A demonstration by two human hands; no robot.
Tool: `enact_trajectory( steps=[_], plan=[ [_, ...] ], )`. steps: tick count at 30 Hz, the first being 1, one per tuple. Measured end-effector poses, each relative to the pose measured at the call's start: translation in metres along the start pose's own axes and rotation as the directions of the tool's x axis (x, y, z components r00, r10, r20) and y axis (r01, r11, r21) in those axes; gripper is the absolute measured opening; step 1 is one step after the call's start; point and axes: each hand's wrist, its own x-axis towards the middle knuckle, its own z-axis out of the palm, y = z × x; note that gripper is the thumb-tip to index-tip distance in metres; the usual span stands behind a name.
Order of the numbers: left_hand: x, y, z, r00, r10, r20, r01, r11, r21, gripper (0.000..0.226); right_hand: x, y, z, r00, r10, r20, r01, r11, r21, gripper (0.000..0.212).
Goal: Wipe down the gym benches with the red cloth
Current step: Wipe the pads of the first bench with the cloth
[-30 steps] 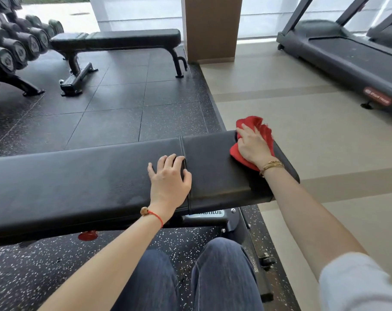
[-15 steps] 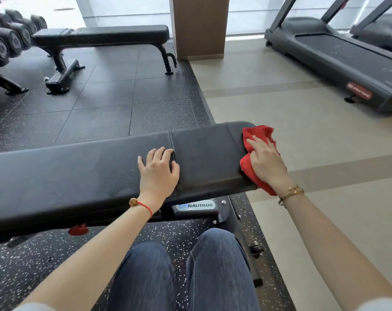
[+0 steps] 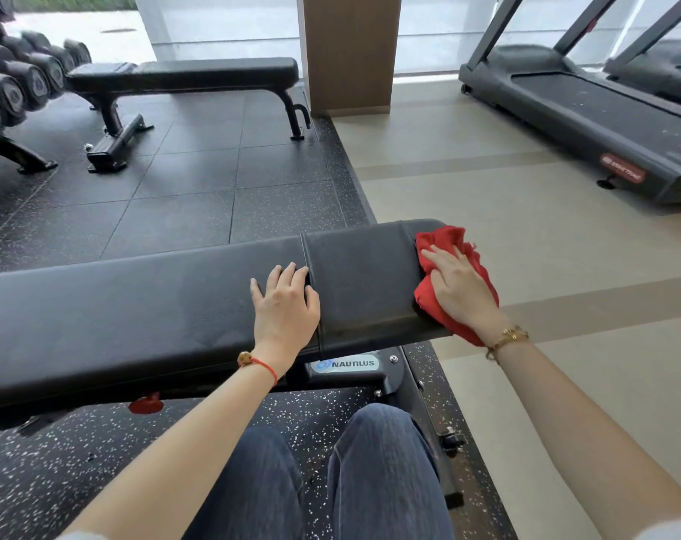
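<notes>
Benches: two black padded ones in the head view; the near bench point(image 3: 155, 317) runs across in front of the person, and the far bench point(image 3: 198, 74) stands on the dark tiled floor behind it.
Treadmills: two at upper right; the nearer treadmill point(image 3: 588, 115) sits on the pale floor, and the second is only partly in frame behind it.
Dumbbells: a rack of dark dumbbells point(image 3: 23, 79) at upper left; the count is unclear, since the row runs out of frame.
Writing: a silver plate point(image 3: 348, 364) on the near bench's frame reads "NAUTILUS"; a red badge point(image 3: 623, 168) on the treadmill's end is too blurred to read.
Red cloth: one bunched red cloth point(image 3: 444, 243) draped over the right end of the near bench, hanging a little past the edge.
Right hand: the right hand point(image 3: 461, 288) lies flat on the cloth, its straight fingers point(image 3: 434, 259) pressing it onto the pad; cloth shows beyond the fingertips and below the wrist.
Left hand: the left hand point(image 3: 286, 305) rests palm-down on the pad at the seam, fingers spread and holding nothing, well apart from the cloth.
Wrists: a red cord on the left, a gold bracelet on the right.
</notes>
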Motion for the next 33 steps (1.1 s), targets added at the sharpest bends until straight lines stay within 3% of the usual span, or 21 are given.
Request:
enact_trajectory(
  steps=[4, 9, 15, 21, 26, 29, 33],
  plan=[
    [0.001, 0.003, -0.002, 1.0, -0.005, -0.004, 0.005, 1.0, 0.009, 0.041, 0.042, -0.027, 0.011, 0.998, 0.011, 0.068, -0.008, 0.999, -0.04, 0.046],
    [0.003, 0.002, -0.002, 1.0, -0.005, -0.007, 0.005, 1.0, 0.01, 0.038, 0.05, -0.064, 0.025, 0.994, -0.078, 0.078, 0.086, 0.991, -0.101, 0.046],
    [0.004, -0.001, -0.002, 0.999, -0.013, -0.033, 0.012, 1.0, -0.024, 0.036, -0.011, -0.091, 0.036, 0.926, -0.366, 0.093, 0.371, 0.928, -0.044, 0.048],
    [-0.001, -0.007, -0.008, 1.0, 0.014, 0.0, -0.014, 0.999, 0.033, 0.039, 0.003, -0.059, 0.022, 0.973, -0.196, 0.123, 0.196, 0.98, 0.014, 0.047],
    [-0.004, -0.026, -0.014, 0.999, -0.011, 0.045, 0.005, 0.989, 0.145, 0.045, 0.055, -0.079, 0.038, 0.992, -0.056, 0.111, 0.057, 0.998, -0.007, 0.046],
    [-0.006, -0.025, -0.013, 0.999, -0.029, 0.026, 0.026, 0.994, 0.104, 0.044, 0.063, -0.103, 0.051, 0.985, -0.09, 0.145, 0.093, 0.996, -0.014, 0.046],
    [-0.005, -0.023, -0.009, 0.999, -0.046, -0.021, 0.048, 0.996, 0.081, 0.042, 0.035, -0.127, 0.06, 0.944, -0.259, 0.203, 0.255, 0.966, 0.046, 0.047]
  ],
)
